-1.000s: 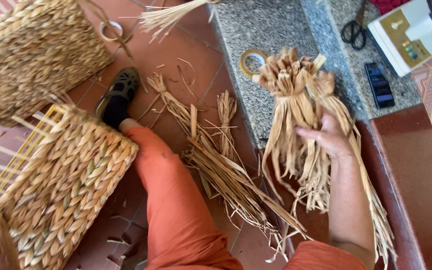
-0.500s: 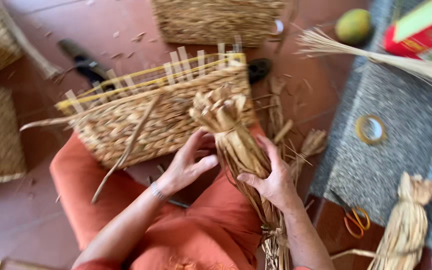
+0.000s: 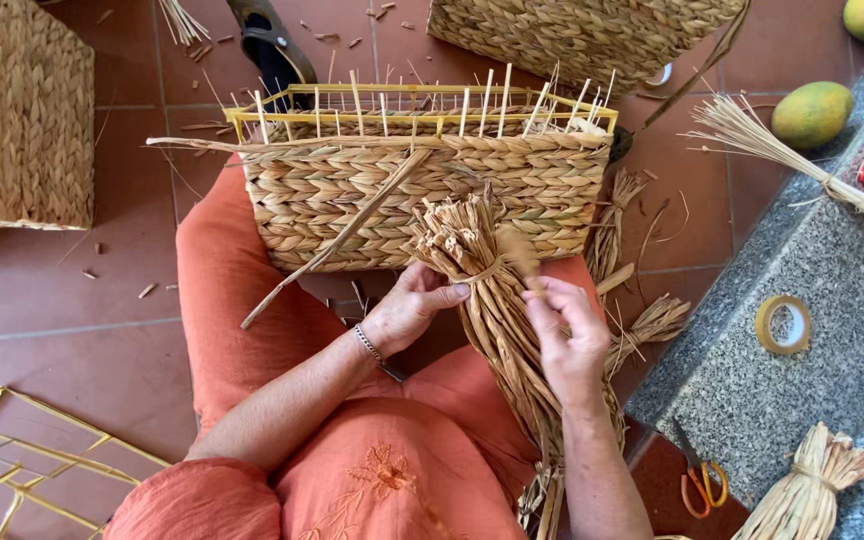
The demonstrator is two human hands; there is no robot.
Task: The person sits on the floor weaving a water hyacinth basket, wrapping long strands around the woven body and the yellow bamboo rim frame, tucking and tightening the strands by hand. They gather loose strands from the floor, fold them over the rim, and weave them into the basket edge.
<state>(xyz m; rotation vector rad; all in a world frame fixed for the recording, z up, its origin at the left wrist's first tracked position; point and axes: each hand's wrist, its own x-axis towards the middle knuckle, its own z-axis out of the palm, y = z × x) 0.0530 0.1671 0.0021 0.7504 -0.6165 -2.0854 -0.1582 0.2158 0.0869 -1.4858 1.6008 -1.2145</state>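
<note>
Left hand: your left hand (image 3: 410, 310) curls its fingers against the side of the straw bundle (image 3: 492, 300).
Right hand: your right hand (image 3: 562, 335) pinches the same bundle near its tied head.
Bundle: it lies between your hands, slanting down over your lap.
Basket: the half-woven basket (image 3: 422, 185) on its yellow frame sits just beyond your hands.
Scissors: orange-handled scissors (image 3: 697, 480) lie to the right of your right forearm.

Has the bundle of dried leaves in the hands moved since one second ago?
Yes. The bundle was held over the stone ledge; now it lies across the lap against the half-woven basket, clear of the ledge.
</note>
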